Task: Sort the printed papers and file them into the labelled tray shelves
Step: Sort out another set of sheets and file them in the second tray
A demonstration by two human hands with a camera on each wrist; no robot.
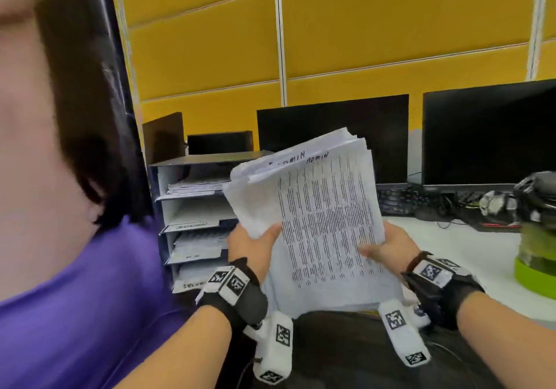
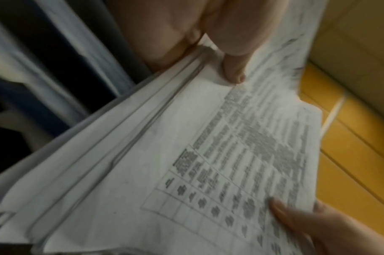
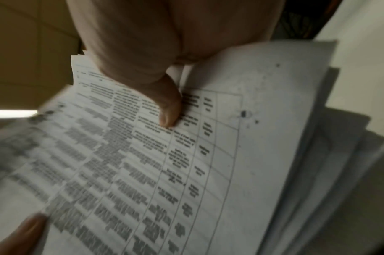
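Here both hands, left hand [image 1: 252,247] and right hand [image 1: 391,247], grip the papers [image 1: 316,217].

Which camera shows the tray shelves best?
The head view: the tray shelves stand left of the papers, tiers and labels visible. The left wrist view catches only blurred edges; the right wrist view shows none.

Head view looks down; wrist views (close) share the papers [image 1: 319,223].

- stack of papers [image 1: 319,223]: thin matt white paper, edges slightly rumpled
- tray shelves [image 1: 192,208] at nine o'clock of the stack: smooth grey plastic look
- monitors [image 1: 487,135] at two o'clock: glossy black screens
- wall panels [image 1: 391,27]: matt yellow
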